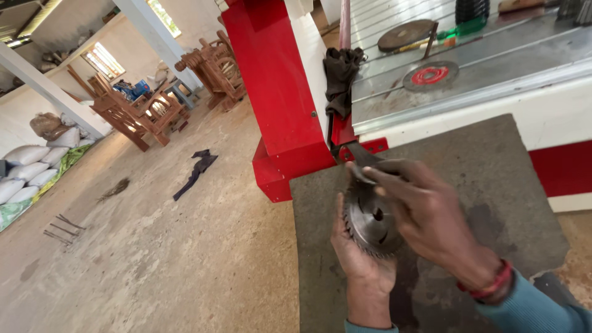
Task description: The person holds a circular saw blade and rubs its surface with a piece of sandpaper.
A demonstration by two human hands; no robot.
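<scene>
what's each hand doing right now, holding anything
Left hand: closed around the lower edge of a toothed circular saw blade, holding it up.
Right hand: fingers resting across the blade's top; whether it grips cannot be told.

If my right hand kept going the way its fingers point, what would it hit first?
The right hand points up-left across the saw blade it already touches; beyond that, probably the red machine base, though depth is unclear.
</scene>
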